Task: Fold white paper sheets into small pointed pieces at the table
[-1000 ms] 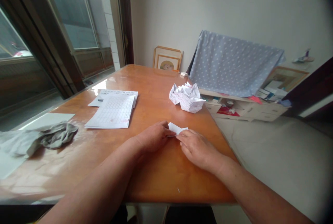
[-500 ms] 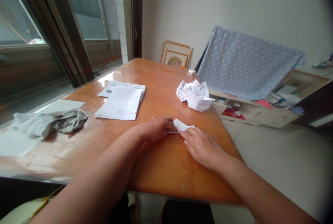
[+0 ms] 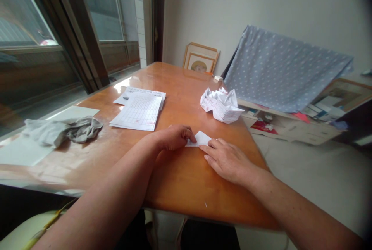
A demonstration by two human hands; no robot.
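A small piece of folded white paper (image 3: 202,138) lies on the wooden table in front of me, its peak pointing away. My left hand (image 3: 178,137) is at its left end, fingers curled, with thumb and forefinger closed on the paper. From the right, my right hand (image 3: 225,159) lies with fingers stretched out flat, the tips pressing the paper's right edge. The fingers hide both ends of the paper. Beyond my right hand stands a cluster of folded white paper shapes (image 3: 222,106) with pointed tips and printed or written marks.
A stack of lined sheets (image 3: 139,112) lies left of centre, with a small dark object (image 3: 126,98) behind it. Further left a grey cloth (image 3: 84,129) rests on a pale board (image 3: 26,151). A small white box (image 3: 218,78) sits near the table's far right edge.
The paper's right side now looks folded in, giving it a more pointed top. My right fingers stay on its right edge. The view has shifted slightly.
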